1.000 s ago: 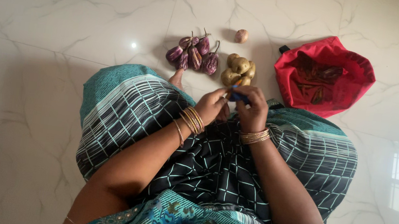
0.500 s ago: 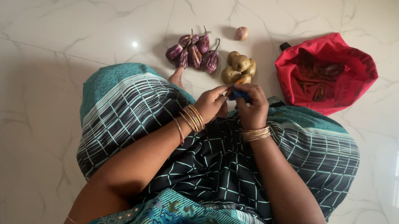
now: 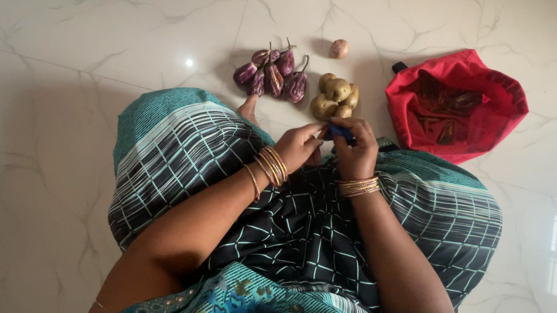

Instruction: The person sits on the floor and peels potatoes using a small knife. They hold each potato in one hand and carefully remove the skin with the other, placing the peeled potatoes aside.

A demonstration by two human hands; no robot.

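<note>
1. Between the two hands, over the lap, sits a small blue object [image 3: 338,133]; it looks like a slim tool or handle, but I cannot tell what kind; most of it is hidden by the fingers.
2. The right hand [image 3: 355,153] is closed around the blue object; its fingers curl over it from the 3 o'clock side, and only a short blue end shows toward 9 o'clock.
3. The left hand [image 3: 296,146] comes from 8 o'clock; its thumb and forefinger are pinched together at the free end of the blue object, touching it or just beside it; whether they really grip it I cannot tell, the contact is too small to see.
4. The long axis of the blue object seems to lie about from 9 to 3 o'clock, across the body; so the right hand is the holder, and the left fingertips meet it end-on.
5. Beyond the hands, at 12 o'clock on the marble floor [image 3: 94,21], lies a pile of potatoes [image 3: 334,97]; it is nearer to the right hand than to the left, and apart from both.
6. At 11 o'clock lie the striped purple brinjals [image 3: 272,76], just beside the potatoes; one single small potato [image 3: 339,48] lies farther out at 12 o'clock; at 2 o'clock stands an open red bag [image 3: 456,105] with dark things inside.
</note>
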